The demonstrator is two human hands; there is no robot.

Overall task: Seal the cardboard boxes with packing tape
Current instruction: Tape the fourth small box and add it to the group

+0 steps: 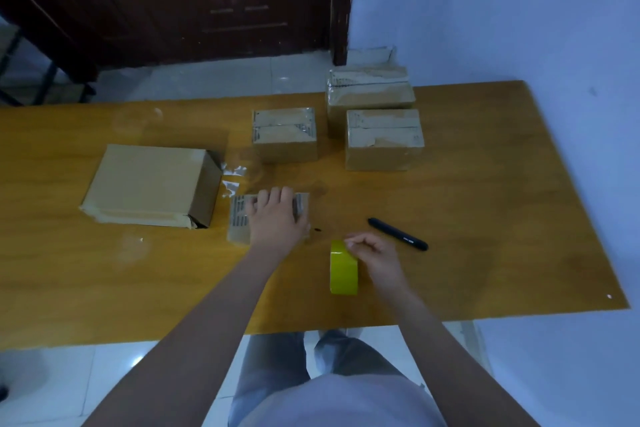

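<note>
Glossy wooden table (485, 184), matt brown cardboard boxes (382, 139) under shiny tape, glossy yellow tape roll (343, 270).

A small brown box (239, 218) with printed labels lies flat near the table's middle, partly covered by a hand. Left of it lies a big flat box (149, 184), one end open. Farther back stand three taped boxes: one in the middle (284, 135), one to its right (384, 140), and one behind that (369, 90). The yellow tape roll (343, 269) stands on its edge close to the front.
</note>
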